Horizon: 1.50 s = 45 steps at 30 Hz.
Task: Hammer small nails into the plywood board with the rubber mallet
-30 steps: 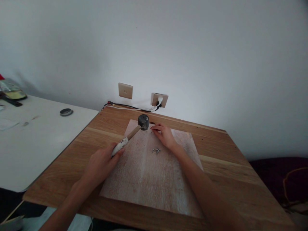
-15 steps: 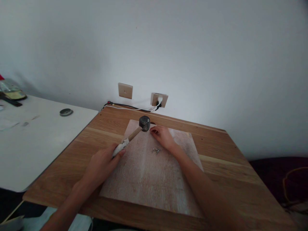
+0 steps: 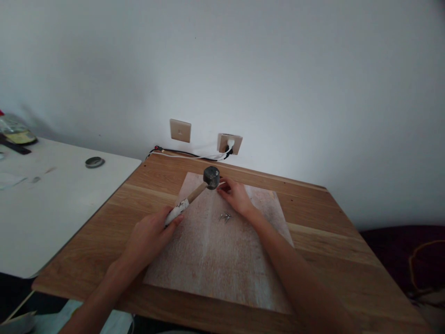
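My left hand [image 3: 148,236] grips the pale wooden handle of a hammer [image 3: 194,192], whose dark round head hangs just above the far part of a pale plywood board [image 3: 215,260]. My right hand [image 3: 236,195] rests on the board right beside the hammer head, fingers pinched together on something too small to make out. A few loose nails [image 3: 225,216] lie on the board just in front of my right hand.
The board lies on a wooden table [image 3: 347,260] against a white wall with a switch plate [image 3: 180,130] and a socket with a white plug [image 3: 229,144]. A white table [image 3: 41,199] stands to the left with a small round lid [image 3: 94,162].
The hammer head has shifted slightly right and nearer my right hand's fingertips. My right hand has stayed in place.
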Each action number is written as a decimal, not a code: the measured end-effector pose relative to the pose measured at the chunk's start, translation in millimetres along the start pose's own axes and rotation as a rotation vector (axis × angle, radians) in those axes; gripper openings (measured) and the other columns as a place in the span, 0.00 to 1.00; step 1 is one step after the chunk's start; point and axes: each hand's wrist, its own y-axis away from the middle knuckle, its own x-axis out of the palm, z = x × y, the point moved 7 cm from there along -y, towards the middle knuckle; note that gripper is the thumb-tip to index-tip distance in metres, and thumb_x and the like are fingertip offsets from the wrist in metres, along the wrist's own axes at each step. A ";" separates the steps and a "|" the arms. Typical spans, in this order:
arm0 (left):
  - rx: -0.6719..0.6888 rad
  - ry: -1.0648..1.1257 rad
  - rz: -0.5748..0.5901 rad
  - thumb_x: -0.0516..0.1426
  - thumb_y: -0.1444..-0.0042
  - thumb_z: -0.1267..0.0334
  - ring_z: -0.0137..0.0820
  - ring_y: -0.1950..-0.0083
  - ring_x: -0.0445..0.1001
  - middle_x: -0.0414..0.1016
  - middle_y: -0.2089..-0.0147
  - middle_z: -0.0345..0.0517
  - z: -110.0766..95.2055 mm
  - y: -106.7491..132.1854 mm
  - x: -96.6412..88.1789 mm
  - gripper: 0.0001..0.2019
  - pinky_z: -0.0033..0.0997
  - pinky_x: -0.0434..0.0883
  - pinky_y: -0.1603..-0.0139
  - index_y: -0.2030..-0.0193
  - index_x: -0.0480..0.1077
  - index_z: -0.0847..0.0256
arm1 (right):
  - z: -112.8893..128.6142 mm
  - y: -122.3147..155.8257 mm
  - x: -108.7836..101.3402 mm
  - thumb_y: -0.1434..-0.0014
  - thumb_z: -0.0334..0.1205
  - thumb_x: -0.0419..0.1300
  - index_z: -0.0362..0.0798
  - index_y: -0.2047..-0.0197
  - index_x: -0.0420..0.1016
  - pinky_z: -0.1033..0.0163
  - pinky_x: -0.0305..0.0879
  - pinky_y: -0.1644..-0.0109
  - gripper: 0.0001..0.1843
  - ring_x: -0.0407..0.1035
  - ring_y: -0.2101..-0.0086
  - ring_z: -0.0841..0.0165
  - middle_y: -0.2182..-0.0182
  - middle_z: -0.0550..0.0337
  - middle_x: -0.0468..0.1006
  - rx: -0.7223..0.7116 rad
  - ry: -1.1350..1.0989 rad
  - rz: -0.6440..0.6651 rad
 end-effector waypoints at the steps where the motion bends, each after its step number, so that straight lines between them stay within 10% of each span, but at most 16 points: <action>1: 0.003 0.007 0.001 0.46 0.28 0.46 0.53 0.50 0.85 0.86 0.56 0.51 0.0 0.0 0.4 0.20 0.40 0.68 0.56 0.47 0.73 0.54 | -0.1 0.3 -0.9 0.36 0.25 0.65 0.48 0.47 0.78 0.58 0.78 0.51 0.16 0.84 0.61 0.64 0.61 0.55 0.89 0.005 0.002 -0.002; 21: 0.041 -0.110 0.060 0.47 0.26 0.50 0.54 0.51 0.85 0.86 0.56 0.54 -26.1 -4.5 1.1 0.18 0.40 0.68 0.58 0.47 0.73 0.57 | -3.8 14.8 -27.9 0.40 0.29 0.69 0.46 0.43 0.77 0.57 0.74 0.53 0.21 0.78 0.60 0.63 0.57 0.52 0.84 0.003 0.070 0.009; 33: 0.009 0.010 0.003 0.48 0.27 0.47 0.51 0.50 0.85 0.87 0.55 0.51 -18.1 -5.4 0.5 0.19 0.38 0.70 0.56 0.48 0.75 0.55 | 45.7 56.9 -20.8 0.39 0.20 0.59 0.50 0.57 0.87 0.60 0.74 0.53 0.19 0.79 0.60 0.62 0.59 0.54 0.83 -0.285 0.205 0.439; 45: 0.005 0.050 -0.003 0.48 0.28 0.46 0.50 0.51 0.85 0.87 0.56 0.51 -12.6 -8.7 7.7 0.20 0.38 0.72 0.55 0.47 0.75 0.55 | 38.4 63.9 -25.8 0.36 0.26 0.64 0.47 0.63 0.82 0.58 0.72 0.54 0.08 0.76 0.62 0.60 0.63 0.52 0.82 -0.267 0.376 0.348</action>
